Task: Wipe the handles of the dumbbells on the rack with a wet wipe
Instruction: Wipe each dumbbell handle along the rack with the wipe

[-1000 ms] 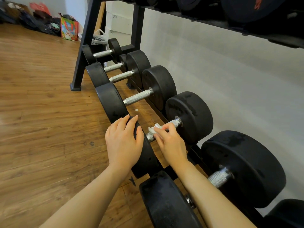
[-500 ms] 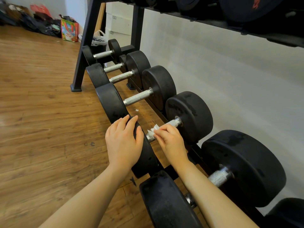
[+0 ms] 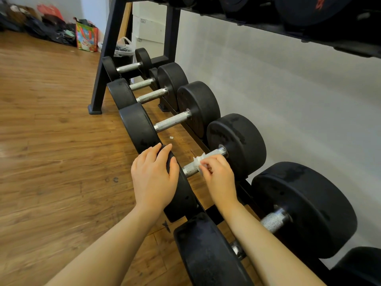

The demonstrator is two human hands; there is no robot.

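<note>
Two bare hands work at a low dumbbell rack (image 3: 107, 58) on a wooden floor (image 3: 51, 141). The right hand (image 3: 219, 176) curls around a crumpled white wet wipe (image 3: 198, 162), pinching it against the knurled steel handle (image 3: 190, 169) of a black dumbbell (image 3: 237, 145); the fingertips and most of the wipe are hidden behind the knuckles. The left hand (image 3: 153, 178) lies flat, fingers relaxed and spread, on the rim of that dumbbell's near weight (image 3: 181, 195), covering its upper edge. More dumbbells line the rail toward the far end, the nearest cut off by the frame's lower edge. An upper shelf (image 3: 309, 23) shows only its dark underside. Bags (image 3: 86, 36) sit blurred along the far wall.
</note>
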